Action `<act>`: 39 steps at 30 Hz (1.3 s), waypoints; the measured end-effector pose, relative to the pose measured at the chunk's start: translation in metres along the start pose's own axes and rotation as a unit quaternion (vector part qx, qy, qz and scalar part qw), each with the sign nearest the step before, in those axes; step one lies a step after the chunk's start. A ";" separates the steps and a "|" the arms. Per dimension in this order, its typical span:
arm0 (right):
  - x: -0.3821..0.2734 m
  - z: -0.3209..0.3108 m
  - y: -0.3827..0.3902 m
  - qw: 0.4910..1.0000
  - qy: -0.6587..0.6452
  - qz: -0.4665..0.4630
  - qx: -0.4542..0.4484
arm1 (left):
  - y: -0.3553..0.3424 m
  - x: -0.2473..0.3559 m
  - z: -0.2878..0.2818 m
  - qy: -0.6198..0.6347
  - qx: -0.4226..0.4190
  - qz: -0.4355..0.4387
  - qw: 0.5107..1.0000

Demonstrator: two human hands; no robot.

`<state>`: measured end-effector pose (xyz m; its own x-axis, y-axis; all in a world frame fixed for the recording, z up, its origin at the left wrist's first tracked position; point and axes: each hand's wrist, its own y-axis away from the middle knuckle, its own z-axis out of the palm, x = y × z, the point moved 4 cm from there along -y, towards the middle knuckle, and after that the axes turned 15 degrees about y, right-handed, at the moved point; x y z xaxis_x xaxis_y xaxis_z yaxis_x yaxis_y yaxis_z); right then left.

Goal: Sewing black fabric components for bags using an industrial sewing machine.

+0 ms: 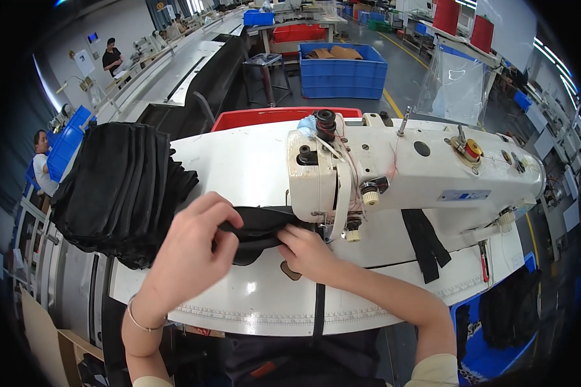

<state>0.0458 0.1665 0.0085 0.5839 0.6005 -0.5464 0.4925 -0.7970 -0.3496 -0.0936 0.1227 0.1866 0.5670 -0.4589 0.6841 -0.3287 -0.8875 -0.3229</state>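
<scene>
A folded black fabric piece (258, 226) lies on the white sewing machine bed, its right end by the needle area under the machine head (313, 174). My left hand (197, 242) is at the fabric's left end, fingers and thumb curled in on it. At the near right edge of the same piece, my right hand (306, 253) pinches the cloth close to the presser foot. The foot and needle are partly hidden by the machine and my fingers. Left of my left hand stands a thick stack of black fabric pieces (113, 187).
Black strips (425, 245) lie under the machine arm, near small red-handled snips (484, 263). A narrow black strip (319, 306) hangs over the table's front edge. Behind the table are a red bin (239, 119) and a blue crate (342, 80). Other people sit farther left.
</scene>
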 end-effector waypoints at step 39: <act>0.034 -0.032 0.060 0.939 0.293 -0.158 -0.087 | 0.001 -0.094 0.129 0.004 -0.119 0.112 0.987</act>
<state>0.1163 0.1408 -0.0065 0.6202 0.7788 0.0936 0.7691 -0.5804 -0.2675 -0.0499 0.1599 0.0375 0.4548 -0.6407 0.6186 -0.6138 -0.7287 -0.3036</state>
